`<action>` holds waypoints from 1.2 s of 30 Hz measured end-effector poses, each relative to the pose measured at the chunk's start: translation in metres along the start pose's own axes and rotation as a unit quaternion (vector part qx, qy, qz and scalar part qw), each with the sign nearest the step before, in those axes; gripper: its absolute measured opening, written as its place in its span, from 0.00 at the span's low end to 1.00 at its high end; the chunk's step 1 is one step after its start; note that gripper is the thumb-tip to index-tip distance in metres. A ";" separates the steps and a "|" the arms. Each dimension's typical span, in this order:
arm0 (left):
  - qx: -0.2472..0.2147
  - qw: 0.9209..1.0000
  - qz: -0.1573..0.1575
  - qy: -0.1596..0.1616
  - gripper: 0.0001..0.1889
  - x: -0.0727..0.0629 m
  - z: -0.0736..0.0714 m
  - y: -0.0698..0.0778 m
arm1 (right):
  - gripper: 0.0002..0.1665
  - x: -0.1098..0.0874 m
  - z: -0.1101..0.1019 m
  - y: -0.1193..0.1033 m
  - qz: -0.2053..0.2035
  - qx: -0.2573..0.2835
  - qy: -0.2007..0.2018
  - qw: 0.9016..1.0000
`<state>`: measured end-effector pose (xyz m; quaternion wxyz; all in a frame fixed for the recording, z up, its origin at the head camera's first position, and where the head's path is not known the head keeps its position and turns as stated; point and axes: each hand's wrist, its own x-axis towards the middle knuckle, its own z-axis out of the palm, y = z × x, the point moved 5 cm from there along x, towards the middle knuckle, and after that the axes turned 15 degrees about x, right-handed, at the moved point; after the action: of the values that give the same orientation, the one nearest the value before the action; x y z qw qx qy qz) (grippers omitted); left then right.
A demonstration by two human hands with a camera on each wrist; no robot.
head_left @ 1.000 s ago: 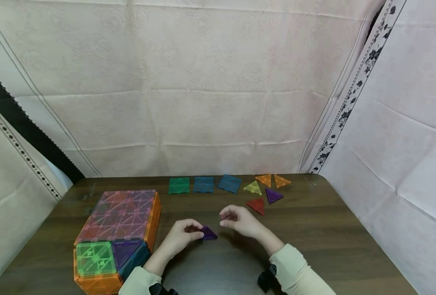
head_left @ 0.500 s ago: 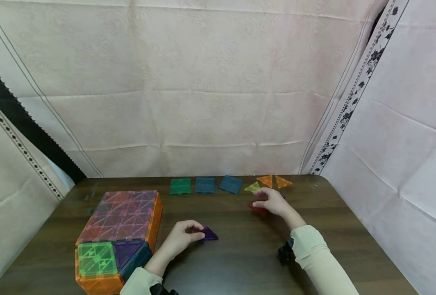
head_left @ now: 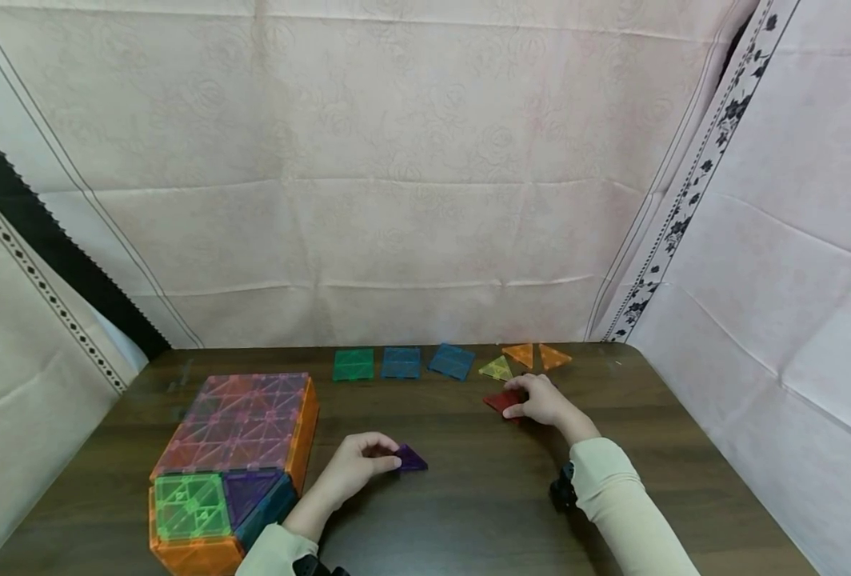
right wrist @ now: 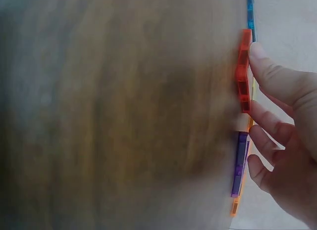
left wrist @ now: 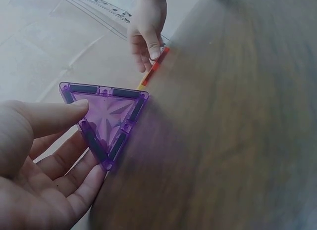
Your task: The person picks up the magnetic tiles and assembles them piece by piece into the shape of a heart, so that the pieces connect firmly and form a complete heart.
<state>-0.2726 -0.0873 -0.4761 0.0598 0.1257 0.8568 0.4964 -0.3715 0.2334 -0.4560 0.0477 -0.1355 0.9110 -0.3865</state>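
My left hand (head_left: 353,466) pinches a purple triangular magnetic tile (left wrist: 106,116) between thumb and fingers, a little right of the box built of tiles. Its dark magnet strips show along the edges in the left wrist view. Farther back on the right, my right hand (head_left: 544,402) grips a red triangular magnetic tile (head_left: 501,400) at the tabletop, thumb and forefinger on its edges. A second purple triangular tile (right wrist: 239,163) lies beside the right hand's lower fingers in the right wrist view; the hand hides it in the head view.
The tile box (head_left: 231,424), with orange sides, stands at the left. Along the back lie a green tile (head_left: 353,365), two blue tiles (head_left: 401,362), a yellow triangle (head_left: 497,368) and two orange triangles (head_left: 519,354). A patterned cloth (head_left: 425,176) hangs behind the wooden table (head_left: 483,512).
My right hand has moved right and back from near the left hand to the red triangular tile and taken hold of it. The left hand stays in place with the purple triangular tile.
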 end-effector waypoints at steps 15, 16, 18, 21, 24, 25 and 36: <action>-0.008 1.000 0.005 -0.003 0.08 -0.002 -0.001 0.002 | 0.23 -0.003 0.010 -0.010 -0.025 -0.001 -0.028 0.999; -0.008 1.000 0.005 -0.002 0.08 -0.001 -0.001 0.002 | 0.22 -0.003 0.011 -0.011 -0.022 0.005 -0.021 1.000; -0.009 1.000 0.004 -0.002 0.08 -0.001 -0.001 0.002 | 0.19 -0.004 0.013 -0.014 -0.024 0.014 -0.011 1.000; -0.009 1.000 0.003 -0.002 0.08 -0.002 -0.001 0.003 | 0.14 -0.007 0.020 -0.024 -0.036 0.021 -0.003 0.999; -0.008 1.000 0.001 -0.002 0.08 -0.002 -0.001 0.003 | 0.12 -0.011 0.029 -0.038 -0.060 0.031 -0.001 0.998; -0.008 1.000 0.001 -0.001 0.08 -0.002 0.000 0.003 | 0.11 -0.012 0.032 -0.042 -0.068 0.035 -0.001 0.997; 0.001 1.000 -0.008 0.002 0.08 0.001 0.001 -0.002 | 0.06 -0.024 0.067 -0.080 -0.097 0.142 -0.006 0.985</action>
<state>-0.2736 -0.0867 -0.4782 0.0617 0.1184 0.8583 0.4954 -0.3185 0.1410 -0.4454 0.0342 -0.2175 0.8292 -0.5138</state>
